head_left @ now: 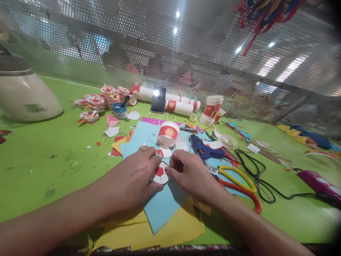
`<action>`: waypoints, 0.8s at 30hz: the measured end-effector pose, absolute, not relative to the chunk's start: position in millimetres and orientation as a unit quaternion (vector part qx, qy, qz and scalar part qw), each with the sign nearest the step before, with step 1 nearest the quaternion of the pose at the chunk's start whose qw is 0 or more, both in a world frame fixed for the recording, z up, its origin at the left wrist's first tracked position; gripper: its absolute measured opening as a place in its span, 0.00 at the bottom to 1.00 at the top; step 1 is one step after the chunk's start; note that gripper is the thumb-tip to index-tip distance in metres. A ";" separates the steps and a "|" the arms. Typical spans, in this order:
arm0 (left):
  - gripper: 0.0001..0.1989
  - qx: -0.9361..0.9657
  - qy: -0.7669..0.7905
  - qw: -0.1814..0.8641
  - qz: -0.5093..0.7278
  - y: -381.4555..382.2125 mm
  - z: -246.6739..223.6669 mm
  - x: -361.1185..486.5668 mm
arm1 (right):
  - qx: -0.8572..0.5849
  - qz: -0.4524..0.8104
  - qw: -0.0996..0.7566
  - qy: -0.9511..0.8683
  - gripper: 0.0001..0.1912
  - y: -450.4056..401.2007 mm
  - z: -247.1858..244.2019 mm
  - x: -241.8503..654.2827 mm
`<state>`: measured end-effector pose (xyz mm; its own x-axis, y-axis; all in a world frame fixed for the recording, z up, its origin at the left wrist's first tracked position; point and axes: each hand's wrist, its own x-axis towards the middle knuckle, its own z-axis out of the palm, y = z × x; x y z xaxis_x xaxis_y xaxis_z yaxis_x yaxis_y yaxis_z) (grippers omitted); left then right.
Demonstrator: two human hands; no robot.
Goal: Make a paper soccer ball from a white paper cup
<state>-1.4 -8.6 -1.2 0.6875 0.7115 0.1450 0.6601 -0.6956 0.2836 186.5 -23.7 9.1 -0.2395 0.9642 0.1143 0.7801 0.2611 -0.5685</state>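
Observation:
A small white paper disc (161, 177) with red patches and thin lines lies between my hands over light blue paper (157, 209). My left hand (138, 172) grips its left edge, thumb below and fingers curled above. At the right edge of the disc, my right hand (189, 172) has thumb and index finger pinched together on or close to a red patch; I cannot tell whether a tiny piece is between them. Just beyond my fingertips, a cut red and white paper cup (168, 134) lies on its side. Yellow paper (170, 231) lies under the blue sheet.
Right of my hands lie a blue glue gun (207, 148), scissors (239, 181) with yellow and red handles, a black cord (262, 181) and a purple power strip (319, 183). Farther back are a phone (158, 99), stacked cups (211, 108), a paint jar (119, 111) and finished-looking discs (94, 101).

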 end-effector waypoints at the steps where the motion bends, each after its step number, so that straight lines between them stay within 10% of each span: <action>1: 0.08 0.911 0.379 0.107 0.120 -8.6 -0.6 -1.3 | -0.572 0.203 0.233 -0.760 0.15 -23.7 9.0 187.3; 24: 0.18 0.870 0.447 0.200 0.057 14.2 21.0 -9.6 | -0.558 0.168 0.337 -0.739 0.12 -6.6 14.8 214.0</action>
